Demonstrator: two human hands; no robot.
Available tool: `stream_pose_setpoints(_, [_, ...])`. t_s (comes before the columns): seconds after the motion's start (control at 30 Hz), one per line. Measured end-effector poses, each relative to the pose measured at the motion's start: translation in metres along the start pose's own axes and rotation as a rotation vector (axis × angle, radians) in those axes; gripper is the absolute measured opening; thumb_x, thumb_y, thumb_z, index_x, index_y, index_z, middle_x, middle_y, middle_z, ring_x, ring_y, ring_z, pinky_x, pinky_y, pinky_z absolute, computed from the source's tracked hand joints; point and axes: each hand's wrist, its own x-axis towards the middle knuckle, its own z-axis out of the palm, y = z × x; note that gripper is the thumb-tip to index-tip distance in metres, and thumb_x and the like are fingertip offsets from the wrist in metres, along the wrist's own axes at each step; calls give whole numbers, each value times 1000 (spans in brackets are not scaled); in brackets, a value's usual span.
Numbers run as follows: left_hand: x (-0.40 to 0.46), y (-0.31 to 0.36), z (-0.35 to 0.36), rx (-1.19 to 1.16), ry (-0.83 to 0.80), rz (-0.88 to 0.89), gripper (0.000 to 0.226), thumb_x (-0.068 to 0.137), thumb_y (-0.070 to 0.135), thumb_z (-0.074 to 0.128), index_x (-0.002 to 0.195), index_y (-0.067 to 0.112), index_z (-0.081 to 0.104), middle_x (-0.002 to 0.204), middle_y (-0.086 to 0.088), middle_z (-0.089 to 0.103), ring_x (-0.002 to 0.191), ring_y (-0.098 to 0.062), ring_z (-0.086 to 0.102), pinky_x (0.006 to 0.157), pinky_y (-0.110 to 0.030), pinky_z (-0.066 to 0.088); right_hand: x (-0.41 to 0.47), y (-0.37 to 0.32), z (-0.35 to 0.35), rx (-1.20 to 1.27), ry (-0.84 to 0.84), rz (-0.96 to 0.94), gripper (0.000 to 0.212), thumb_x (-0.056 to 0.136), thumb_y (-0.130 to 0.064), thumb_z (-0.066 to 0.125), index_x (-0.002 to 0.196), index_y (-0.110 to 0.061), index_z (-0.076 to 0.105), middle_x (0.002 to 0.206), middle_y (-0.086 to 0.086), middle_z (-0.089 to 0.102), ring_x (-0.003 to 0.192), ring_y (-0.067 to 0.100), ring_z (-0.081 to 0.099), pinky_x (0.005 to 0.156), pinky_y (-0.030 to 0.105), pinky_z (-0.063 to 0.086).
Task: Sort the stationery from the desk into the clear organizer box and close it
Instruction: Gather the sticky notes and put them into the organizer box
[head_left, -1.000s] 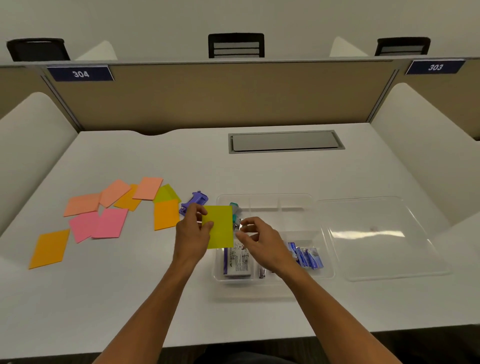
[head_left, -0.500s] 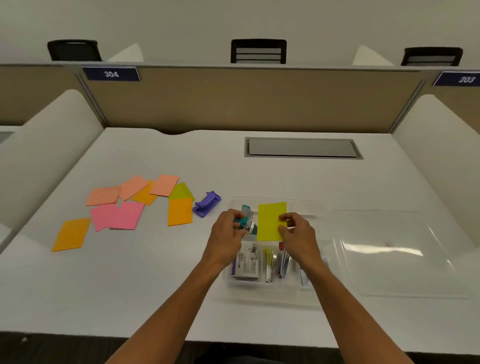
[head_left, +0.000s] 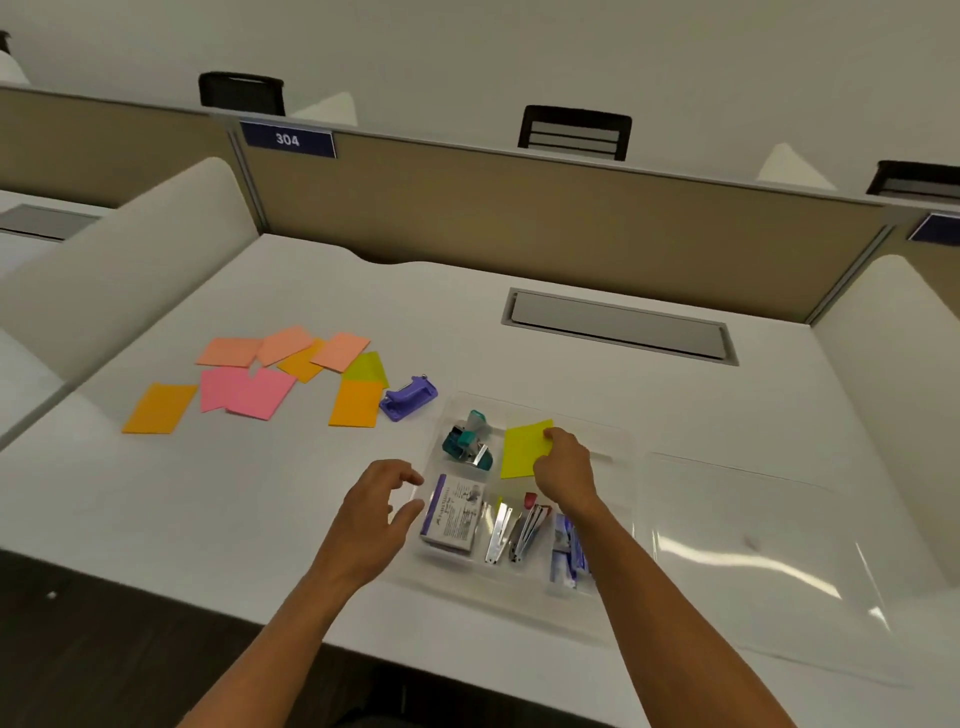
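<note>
The clear organizer box (head_left: 618, 441) sits open on the white desk (head_left: 260, 493), its lid (head_left: 753, 551) lying flat to the right. My right hand (head_left: 563, 473) pinches a yellow sticky note (head_left: 522, 448) over a rear middle compartment. My left hand (head_left: 376, 512) hovers with spread fingers at the box's left edge, holding nothing. Inside the box are a teal stamp-like item (head_left: 465, 441), a staples box (head_left: 454, 512), metal clips (head_left: 511, 527) and blue packets (head_left: 569, 551). Several orange, pink and green sticky notes (head_left: 260, 387) and a purple hole punch (head_left: 408, 397) lie on the desk to the left.
A grey cable hatch (head_left: 618, 325) is set into the desk behind the box. A tan divider panel (head_left: 519, 208) with a "304" label (head_left: 287, 139) closes the back; white side partitions stand left and right. The desk's front edge is near my forearms.
My left hand let go of the teal item and drew back to the box's left edge. My right hand carried the yellow note lower into the box. The view swung left.
</note>
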Motion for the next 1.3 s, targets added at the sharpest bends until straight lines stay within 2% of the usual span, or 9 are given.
stream_pose_setpoints(0.23, [-33, -17, -2, 35, 5, -13, 24, 88, 27, 66, 107, 35, 54, 132, 12, 47, 112, -9, 53, 88, -16, 48, 8, -2, 0, 51, 29, 19, 37, 89, 6, 47, 126, 10, 51, 129, 25, 54, 118, 37, 52, 91, 36, 43])
stream_pose_setpoints(0.33, [-27, -21, -4, 55, -16, 9, 23, 89, 28, 65, 108, 35, 54, 134, 11, 46, 115, -8, 51, 92, -19, 48, 9, -4, 2, -105, -103, -6, 25, 90, 6, 46, 111, 6, 57, 120, 26, 59, 110, 38, 57, 74, 31, 44])
stream_pose_setpoints(0.4, [-16, -24, -9, 82, -17, 30, 23, 89, 29, 65, 108, 35, 55, 134, 9, 47, 118, -10, 51, 95, -24, 49, 8, -7, 7, -214, -111, -35, 13, 87, 9, 47, 91, 0, 57, 109, 26, 63, 96, 36, 62, 57, 26, 38])
stream_pose_setpoints(0.47, [-3, -26, -14, 90, -4, 34, 23, 88, 29, 65, 110, 32, 57, 135, 7, 48, 120, -13, 52, 98, -32, 50, 9, -10, 14, -302, -95, -48, 13, 85, 10, 51, 88, -2, 56, 107, 23, 63, 86, 33, 62, 48, 25, 34])
stream_pose_setpoints(0.6, [17, -35, -23, 77, 11, 47, 25, 88, 28, 66, 112, 28, 60, 135, 5, 49, 122, -14, 51, 99, -31, 48, 9, -15, 22, -344, 12, -65, 41, 86, 4, 49, 125, -5, 57, 123, 15, 59, 106, 32, 60, 75, 34, 51])
stream_pose_setpoints(0.8, [47, -69, -55, 86, 32, 21, 32, 89, 30, 64, 120, 25, 59, 138, 3, 46, 127, -13, 45, 99, -24, 39, 10, -53, 45, -146, 153, -163, 44, 98, -19, 53, 141, -20, 46, 147, 2, 46, 133, 23, 45, 105, 38, 40])
stream_pose_setpoints(1.03, [75, -127, -98, 86, 54, -69, 37, 89, 31, 64, 124, 23, 58, 143, 2, 42, 131, -16, 41, 102, -27, 37, 12, -113, 106, -132, 152, -473, 39, 96, -20, 58, 135, -20, 53, 143, 2, 50, 132, 19, 45, 113, 35, 36])
stream_pose_setpoints(1.2, [93, -181, -133, 107, 108, -158, 40, 87, 33, 66, 124, 22, 58, 141, -2, 45, 126, -24, 44, 101, -42, 42, 19, -146, 160, -181, -4, -516, 46, 95, -24, 61, 138, -20, 47, 144, -1, 48, 130, 17, 45, 104, 22, 32])
stream_pose_setpoints(1.3, [101, -211, -152, 85, 138, -242, 41, 85, 30, 69, 123, 18, 58, 139, -7, 46, 126, -29, 45, 100, -44, 43, 31, -160, 187, -244, -103, -508, 54, 95, -29, 61, 144, -22, 40, 150, -1, 41, 137, 17, 39, 110, 31, 34])
